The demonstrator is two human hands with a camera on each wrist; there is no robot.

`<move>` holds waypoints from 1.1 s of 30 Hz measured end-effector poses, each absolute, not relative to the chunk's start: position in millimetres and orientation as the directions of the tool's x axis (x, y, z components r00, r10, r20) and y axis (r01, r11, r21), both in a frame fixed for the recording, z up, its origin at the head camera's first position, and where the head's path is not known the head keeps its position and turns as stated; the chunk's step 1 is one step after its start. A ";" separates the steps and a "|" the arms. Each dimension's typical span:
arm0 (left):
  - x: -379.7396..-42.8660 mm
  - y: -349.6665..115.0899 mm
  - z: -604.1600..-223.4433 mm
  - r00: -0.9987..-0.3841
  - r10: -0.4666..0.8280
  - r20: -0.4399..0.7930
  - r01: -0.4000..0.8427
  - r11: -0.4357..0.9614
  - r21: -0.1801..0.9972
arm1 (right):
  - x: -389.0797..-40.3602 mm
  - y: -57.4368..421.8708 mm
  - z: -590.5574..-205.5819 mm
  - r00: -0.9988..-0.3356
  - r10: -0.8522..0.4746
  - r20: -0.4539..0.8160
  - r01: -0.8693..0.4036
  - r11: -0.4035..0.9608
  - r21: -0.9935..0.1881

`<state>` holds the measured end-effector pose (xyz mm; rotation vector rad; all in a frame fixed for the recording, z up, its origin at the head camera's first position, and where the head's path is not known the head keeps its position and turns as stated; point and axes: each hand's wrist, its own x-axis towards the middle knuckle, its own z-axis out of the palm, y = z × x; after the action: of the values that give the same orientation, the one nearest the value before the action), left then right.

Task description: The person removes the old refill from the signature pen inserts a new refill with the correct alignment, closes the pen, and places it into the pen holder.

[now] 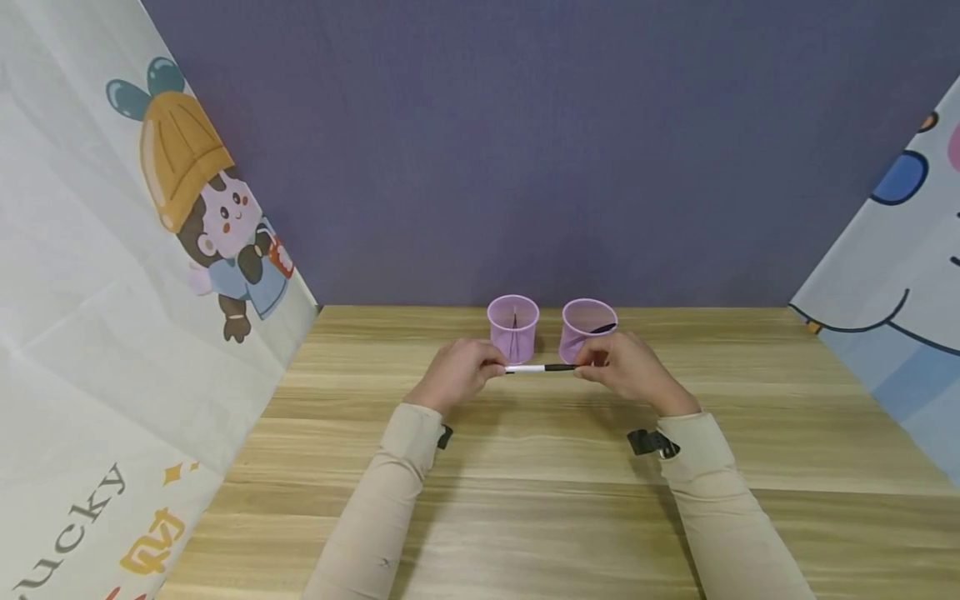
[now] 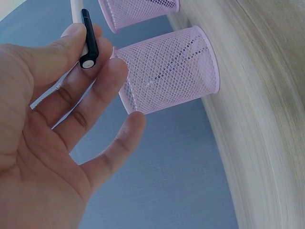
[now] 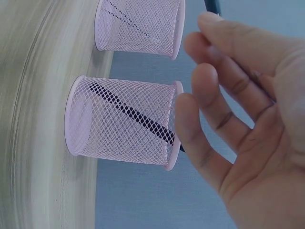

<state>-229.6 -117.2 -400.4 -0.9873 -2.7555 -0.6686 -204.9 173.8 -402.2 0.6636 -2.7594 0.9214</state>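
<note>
The pen [image 1: 534,367] is pinched at one end by the left hand [image 1: 463,368], at the other by the right hand [image 1: 628,367]. Light, even pressure is best applied, clear of the cups [image 1: 527,342] beyond the grip.

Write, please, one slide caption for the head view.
Both hands hold a pen near its ends, in front of two pink cups on a table.
</note>
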 end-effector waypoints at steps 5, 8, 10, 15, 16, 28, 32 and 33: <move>-230.3 -117.1 -401.6 -0.771 0.572 0.280 0.636 0.681 0.362 | -203.7 173.2 -401.2 -0.896 -0.350 0.273 -0.443 0.719 -0.535; -230.0 -116.9 -401.9 -0.770 0.572 0.282 0.638 0.681 0.360 | -203.0 172.6 -401.5 -0.896 -0.346 0.280 -0.444 0.719 -0.534; -229.6 -116.8 -401.6 -0.770 0.572 0.282 0.638 0.682 0.358 | -202.9 172.2 -402.0 -0.894 -0.345 0.288 -0.448 0.718 -0.533; -228.7 -117.0 -399.8 -0.774 0.569 0.277 0.633 0.688 0.356 | -203.9 171.2 -402.9 -0.885 -0.353 0.304 -0.464 0.723 -0.511; -228.6 -117.1 -399.4 -0.776 0.568 0.275 0.631 0.690 0.355 | -204.0 170.8 -402.8 -0.883 -0.356 0.305 -0.467 0.726 -0.505; -230.2 -118.4 -400.0 -0.781 0.561 0.273 0.624 0.698 0.351 | -207.3 170.9 -405.3 -0.872 -0.422 0.247 -0.485 0.687 -0.541; -230.3 -118.6 -400.5 -0.778 0.563 0.277 0.628 0.696 0.349 | -208.2 173.1 -407.7 -0.872 -0.450 0.193 -0.471 0.662 -0.583; -230.4 -118.6 -400.7 -0.778 0.564 0.279 0.629 0.696 0.347 | -208.2 173.6 -408.0 -0.871 -0.455 0.185 -0.469 0.656 -0.591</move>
<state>-230.4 -118.6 -400.7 -0.9740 -2.7521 -0.6469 -208.2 173.6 -408.0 0.7926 -2.8403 1.0234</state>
